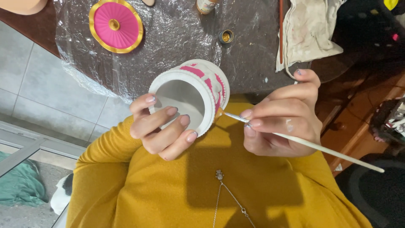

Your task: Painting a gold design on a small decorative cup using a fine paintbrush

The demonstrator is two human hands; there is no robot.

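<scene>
My left hand (pixel 162 126) grips a round white ceramic jar (pixel 190 95) with pink stripes, fingers hooked inside its open mouth. The jar is tilted on its side, mouth facing me. My right hand (pixel 282 120) pinches a thin white-handled paintbrush (pixel 312 145); its tip touches the jar's rim on the right side. Both hands are above my lap, in front of a mustard-yellow sweater (pixel 211 185).
A dark table covered in clear plastic wrap (pixel 177 38) holds the jar's pink and gold lid (pixel 116 25), a small open pot of gold paint (pixel 226 36), a paint bottle (pixel 206 5), a stained cloth (pixel 308 29) and a red stick (pixel 281 29). Grey floor tiles lie left.
</scene>
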